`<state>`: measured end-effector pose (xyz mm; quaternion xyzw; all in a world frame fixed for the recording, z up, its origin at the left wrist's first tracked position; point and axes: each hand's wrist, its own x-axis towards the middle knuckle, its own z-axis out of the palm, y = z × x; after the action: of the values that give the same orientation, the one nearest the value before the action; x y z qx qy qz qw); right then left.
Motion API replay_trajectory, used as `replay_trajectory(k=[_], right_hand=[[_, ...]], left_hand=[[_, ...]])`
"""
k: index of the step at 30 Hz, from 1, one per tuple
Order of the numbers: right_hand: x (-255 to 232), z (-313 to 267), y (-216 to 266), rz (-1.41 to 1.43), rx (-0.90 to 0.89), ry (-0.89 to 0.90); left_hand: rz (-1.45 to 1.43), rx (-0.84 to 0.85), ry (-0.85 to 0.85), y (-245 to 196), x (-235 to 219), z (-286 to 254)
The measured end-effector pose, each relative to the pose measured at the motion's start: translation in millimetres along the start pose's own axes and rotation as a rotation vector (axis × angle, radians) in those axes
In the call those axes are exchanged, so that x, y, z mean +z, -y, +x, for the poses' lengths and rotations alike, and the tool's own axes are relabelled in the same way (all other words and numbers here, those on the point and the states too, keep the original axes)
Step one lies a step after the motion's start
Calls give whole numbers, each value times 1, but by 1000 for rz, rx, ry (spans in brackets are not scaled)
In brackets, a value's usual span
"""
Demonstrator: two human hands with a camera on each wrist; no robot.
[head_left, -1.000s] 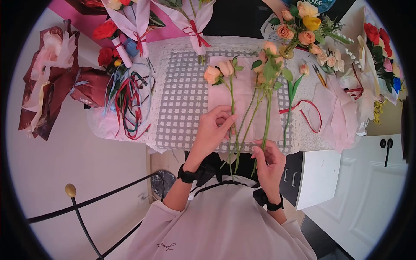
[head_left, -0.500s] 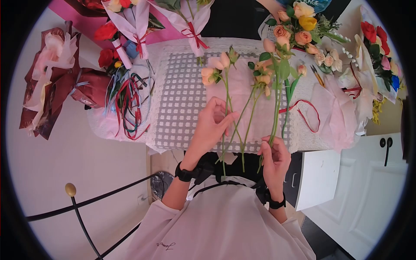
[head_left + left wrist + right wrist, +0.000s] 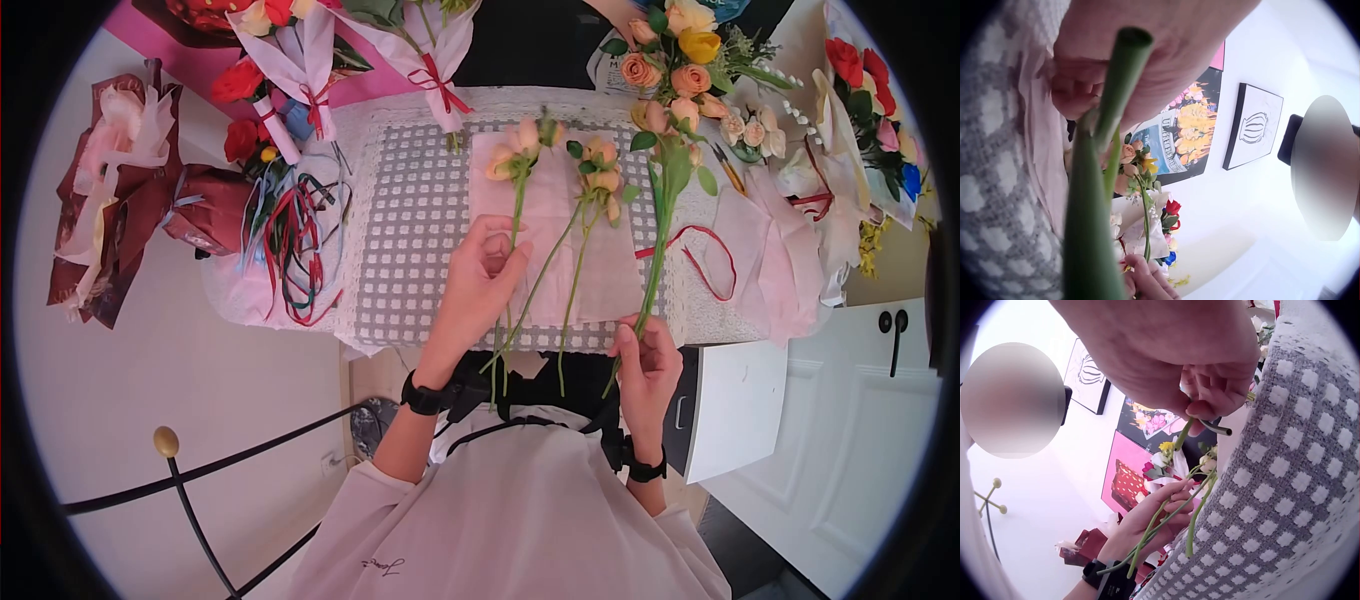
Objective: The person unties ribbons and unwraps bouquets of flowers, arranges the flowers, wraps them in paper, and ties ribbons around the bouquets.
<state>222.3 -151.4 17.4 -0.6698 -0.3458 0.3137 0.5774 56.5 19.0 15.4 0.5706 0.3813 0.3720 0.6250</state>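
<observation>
In the head view, my left hand (image 3: pixel 483 280) pinches the stem of peach roses (image 3: pixel 512 160), their heads over a pale pink wrapping sheet (image 3: pixel 610 270). My right hand (image 3: pixel 648 358) holds a small bundle of green stems (image 3: pixel 655 255) near the lower ends, by the table's front edge. Peach rose heads and green leaves top this bundle, which overlaps a tulip-like stem. Between the hands, more peach roses (image 3: pixel 600 180) lie on the sheet, their stems crossing toward me. Cut stem ends (image 3: pixel 1216 428) stick out below the right fingers in the right wrist view.
A grey-and-white checked cloth (image 3: pixel 410 230) covers the table. Tangled ribbons (image 3: pixel 300 240) lie left, a red ribbon (image 3: pixel 715 260) and folded pink paper (image 3: pixel 775 260) right. Wrapped bouquets (image 3: pixel 435 80) and a vase of peach roses (image 3: pixel 690 75) stand behind. Scissors (image 3: pixel 730 170) lie back right.
My right hand has moved right, carrying its stems away from the middle roses. The left hand has shifted slightly left, and its rose heads have tilted to the right.
</observation>
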Motion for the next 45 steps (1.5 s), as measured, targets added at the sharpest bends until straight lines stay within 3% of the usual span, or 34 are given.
replay_trajectory(k=[11, 17, 20, 22, 23, 26, 29, 31, 38, 41, 43, 45], right_hand=[[-9, -2, -4, -11, 8, -59], [-13, 0, -9, 17, 3, -75], [-14, -1, -8, 9, 3, -76], [-13, -1, -6, 1, 1, -76], [-13, -2, -6, 3, 2, -80], [-13, -3, -6, 2, 10, -73], [-12, -4, -5, 5, 19, -58], [-10, -4, -5, 11, 20, -55], [-9, -6, -3, 29, 15, -54], [-9, -7, -5, 22, 19, -44], [-8, -6, -6, 17, 18, -36], [-6, -6, -7, 19, 3, -31]], left_hand=[[3, 88, -27, -6, 2, -4], [25, -26, -30, -9, 4, -5], [10, 27, -55, -4, 7, -4], [93, 183, -102, -3, 9, -1], [94, 183, -101, 0, 8, 1], [336, 318, -132, 7, 2, 5], [289, 268, -101, -4, 1, 5], [-188, 100, 78, -20, 2, 3], [-189, 90, -10, -13, 7, 9], [-71, 92, -52, -2, 8, 11], [245, 81, -71, 1, 8, 10], [378, 95, -76, 2, 8, 8]])
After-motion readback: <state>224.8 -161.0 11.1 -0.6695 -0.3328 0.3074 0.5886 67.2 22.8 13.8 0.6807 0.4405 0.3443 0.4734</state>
